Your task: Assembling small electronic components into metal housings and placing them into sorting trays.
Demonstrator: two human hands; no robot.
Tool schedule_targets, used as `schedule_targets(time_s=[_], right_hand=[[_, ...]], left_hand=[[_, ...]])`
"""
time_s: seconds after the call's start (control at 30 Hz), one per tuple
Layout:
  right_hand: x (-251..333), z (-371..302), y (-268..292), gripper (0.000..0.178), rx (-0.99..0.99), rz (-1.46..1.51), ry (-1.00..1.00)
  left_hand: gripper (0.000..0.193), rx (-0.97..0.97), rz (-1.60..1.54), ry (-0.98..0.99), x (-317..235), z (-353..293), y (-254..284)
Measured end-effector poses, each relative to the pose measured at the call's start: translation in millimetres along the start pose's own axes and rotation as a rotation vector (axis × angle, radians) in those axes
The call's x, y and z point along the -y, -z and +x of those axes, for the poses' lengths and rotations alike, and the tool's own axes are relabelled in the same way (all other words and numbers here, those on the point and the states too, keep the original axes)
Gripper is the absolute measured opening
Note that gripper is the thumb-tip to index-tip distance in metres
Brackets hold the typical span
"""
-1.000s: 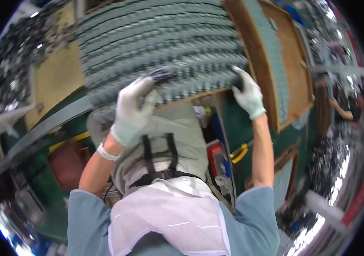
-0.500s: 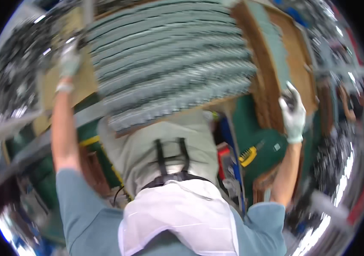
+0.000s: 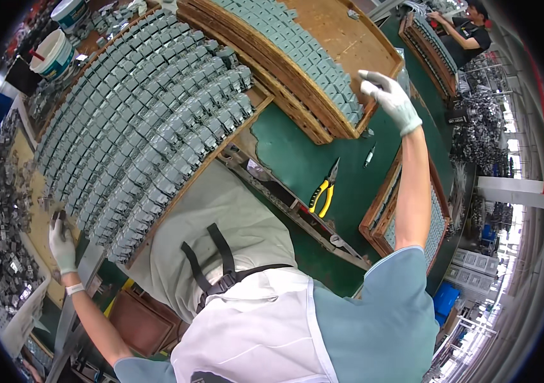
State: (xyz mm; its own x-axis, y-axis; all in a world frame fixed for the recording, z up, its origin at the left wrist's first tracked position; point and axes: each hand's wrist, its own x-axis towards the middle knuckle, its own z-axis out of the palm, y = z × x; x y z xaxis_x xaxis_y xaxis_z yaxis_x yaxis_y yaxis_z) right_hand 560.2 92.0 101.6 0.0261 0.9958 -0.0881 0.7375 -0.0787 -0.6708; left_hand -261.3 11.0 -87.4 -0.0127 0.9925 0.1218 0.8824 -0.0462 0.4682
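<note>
A wooden tray of grey metal parts in curved rows (image 3: 138, 127) leans across my lap. At its lower left, my left hand (image 3: 62, 247) in a white glove with dark fingertips is over a tan board (image 3: 41, 239), fingers stretched upward and nothing plainly held. My right hand (image 3: 392, 102), also gloved, hovers by the right corner of a second wooden tray (image 3: 323, 45), its fingers apart and empty. Grey parts (image 3: 291, 51) fill this tray's near side, and more wooden trays are stacked under it.
Yellow-handled pliers (image 3: 323, 191) and a small pen-like tool (image 3: 370, 156) lie on the green tabletop (image 3: 284, 137). More trays (image 3: 412, 217) stand at right. Loose metal parts (image 3: 4, 236) heap at left, below white buckets (image 3: 52, 54). Another person (image 3: 466, 35) works at far right.
My view has turned, so the big tray now sits farther left and tilted. My right hand shows higher up by the second tray's corner, my left hand lower. The picture is sharper.
</note>
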Motion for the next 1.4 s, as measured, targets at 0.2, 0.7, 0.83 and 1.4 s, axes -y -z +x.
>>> schedule_targets(time_s=[0.2, 0.7, 0.83, 1.4], right_hand=[[-21.3, 41.5, -20.7, 0.046, 0.036, 0.071, -0.071], [6.7, 26.6, -17.4, 0.03, -0.295, 0.363, 0.092], [116.6, 0.5, -120.7, 0.041, -0.001, 0.514, 0.172], [178.6, -38.9, -277.9, 0.03, 0.51, 0.927, 0.269]], left_hand=[[0.042, -0.214, 0.372, 0.152, -29.8, -1.0, -5.4], [0.041, -0.469, -0.963, 0.201, -97.7, -2.9, 31.1], [0.045, -0.193, -1.149, 0.15, -234.2, -4.6, 42.0], [0.054, 0.199, -1.614, 0.45, -307.5, -19.5, -56.4]])
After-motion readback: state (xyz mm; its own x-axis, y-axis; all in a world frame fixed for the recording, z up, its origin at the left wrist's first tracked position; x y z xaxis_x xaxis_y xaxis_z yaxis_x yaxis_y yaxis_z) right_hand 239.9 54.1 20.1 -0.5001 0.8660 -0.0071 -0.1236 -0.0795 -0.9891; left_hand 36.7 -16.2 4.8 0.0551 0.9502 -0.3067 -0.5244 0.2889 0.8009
